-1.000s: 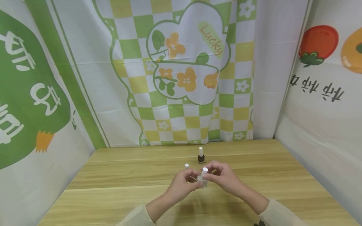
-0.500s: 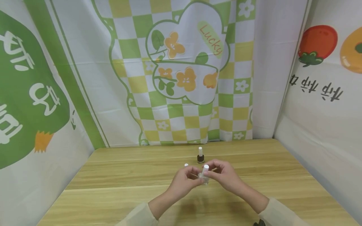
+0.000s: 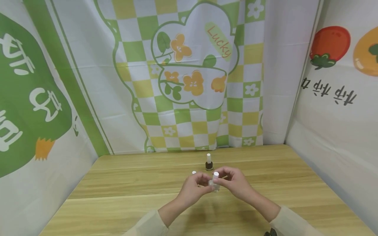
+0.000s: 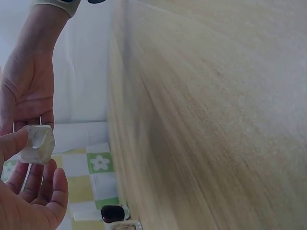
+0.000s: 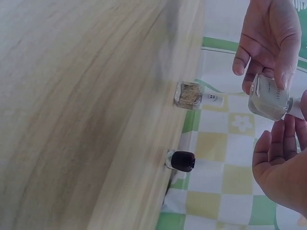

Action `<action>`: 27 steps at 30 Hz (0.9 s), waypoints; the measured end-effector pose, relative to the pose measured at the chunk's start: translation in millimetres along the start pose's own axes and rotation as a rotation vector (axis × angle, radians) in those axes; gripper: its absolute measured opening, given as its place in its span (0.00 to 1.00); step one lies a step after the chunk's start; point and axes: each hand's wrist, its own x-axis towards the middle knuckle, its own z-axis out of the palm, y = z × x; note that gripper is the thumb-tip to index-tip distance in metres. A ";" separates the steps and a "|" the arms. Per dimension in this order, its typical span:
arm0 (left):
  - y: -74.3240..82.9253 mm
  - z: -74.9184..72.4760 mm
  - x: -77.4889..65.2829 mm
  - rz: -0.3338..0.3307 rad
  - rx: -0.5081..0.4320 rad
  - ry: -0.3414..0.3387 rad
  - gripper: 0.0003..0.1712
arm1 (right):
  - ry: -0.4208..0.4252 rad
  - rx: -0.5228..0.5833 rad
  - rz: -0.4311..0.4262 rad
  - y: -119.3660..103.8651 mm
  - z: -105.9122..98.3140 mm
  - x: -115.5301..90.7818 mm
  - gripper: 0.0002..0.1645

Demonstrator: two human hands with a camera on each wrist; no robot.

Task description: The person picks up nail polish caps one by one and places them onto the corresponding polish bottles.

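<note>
Above the table, a nail polish bottle with pale, whitish contents is held between both hands. My left hand pinches its glass body between thumb and fingers. My right hand pinches the white cap, which seems to sit on the bottle's neck. Beyond the hands, a dark nail polish bottle with a white cap stands upright. A third nail polish bottle, with gold-brown glittery contents, stands near it; in the head view my left hand hides most of it.
The wooden table reaches back to a checked green-and-yellow curtain. Printed white cloths hang on the left and right sides. A small black object shows by the right sleeve at the bottom edge.
Both hands have shifted slightly up and to the right with the held bottle. The grip of each hand looks the same, and the standing bottles stay in place.
</note>
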 end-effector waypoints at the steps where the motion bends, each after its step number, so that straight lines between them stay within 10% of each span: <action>1: -0.3 0.2 0.1 0.001 0.002 -0.001 0.13 | -0.003 -0.005 0.004 0.9 0.0 0.2 0.15; 27: -27.8 6.1 10.1 -0.071 0.055 0.002 0.11 | -0.003 -0.002 0.168 33.0 3.9 6.9 0.15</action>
